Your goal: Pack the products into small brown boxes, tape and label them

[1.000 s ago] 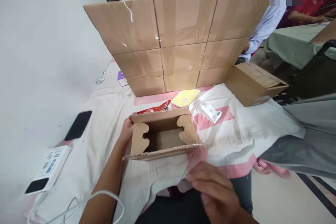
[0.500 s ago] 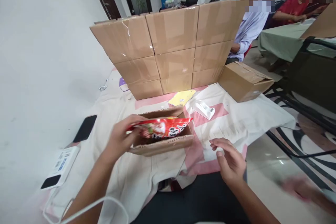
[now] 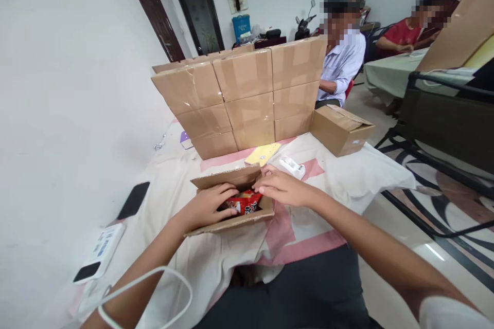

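A small open cardboard box (image 3: 231,225) sits on the cloth in front of me, its flaps raised. Inside it lies a red snack packet (image 3: 247,202), partly covered by my fingers. My left hand (image 3: 214,205) reaches over the box's left end, fingers apart, resting on the packet's left side without gripping it. Over the right end is my right hand (image 3: 276,185), its fingers spread and touching the packet's right part and the box edge. Just behind are a yellow card (image 3: 263,154) and a white plastic device (image 3: 292,167).
Joined cardboard boxes (image 3: 247,103) stand like a wall at the back. A closed carton (image 3: 339,131) is behind right. Left lie a black phone (image 3: 133,200) and a white box (image 3: 102,249). Two people sit beyond; a dark chair (image 3: 447,118) stands right.
The red packet has gone down into the box. My right hand has moved left and forward onto the box, and my left hand has let go of the packet's end. The view has shifted.
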Demonstrator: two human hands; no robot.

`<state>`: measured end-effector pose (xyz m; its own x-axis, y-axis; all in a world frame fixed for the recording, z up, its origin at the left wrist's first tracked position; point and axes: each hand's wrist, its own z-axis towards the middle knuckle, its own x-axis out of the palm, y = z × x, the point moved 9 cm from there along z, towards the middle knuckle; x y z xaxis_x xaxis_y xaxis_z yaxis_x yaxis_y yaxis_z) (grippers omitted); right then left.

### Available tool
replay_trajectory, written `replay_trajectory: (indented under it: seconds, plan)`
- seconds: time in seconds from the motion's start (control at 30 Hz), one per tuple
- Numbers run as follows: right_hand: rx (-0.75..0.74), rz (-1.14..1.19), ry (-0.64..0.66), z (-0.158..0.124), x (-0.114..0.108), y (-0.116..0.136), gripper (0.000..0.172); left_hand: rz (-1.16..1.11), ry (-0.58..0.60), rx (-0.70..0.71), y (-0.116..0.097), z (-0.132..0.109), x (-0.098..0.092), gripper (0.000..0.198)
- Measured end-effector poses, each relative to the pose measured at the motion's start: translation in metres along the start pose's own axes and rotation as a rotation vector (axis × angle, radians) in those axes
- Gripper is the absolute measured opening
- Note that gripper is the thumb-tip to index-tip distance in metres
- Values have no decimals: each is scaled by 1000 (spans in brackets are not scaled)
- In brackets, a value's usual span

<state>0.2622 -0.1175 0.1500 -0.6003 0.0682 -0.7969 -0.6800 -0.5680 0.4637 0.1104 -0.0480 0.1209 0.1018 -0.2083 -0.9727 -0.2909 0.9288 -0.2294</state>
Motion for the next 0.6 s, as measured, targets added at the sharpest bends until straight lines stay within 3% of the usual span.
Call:
replay_trajectory:
  seconds: [0.1,0.2,0.27,0.47,0.6]
  plan:
    - [49,-260,297,22,21,-13,44,-227,-283,47,5,-12,-24,37]
    - [65,-354,426,31,35,-17,41,-374,-588,27,18,-31,-42,43]
    - [50,-316,471,33,39,-16,32,-394,-702,2,24,-40,-46,49]
    - [-77,89,432,30,22,-4,11,-400,-843,-83,32,-56,-48,48]
    - [5,252,275,15,-3,-20,15,-395,-977,-166,41,-75,-38,53]
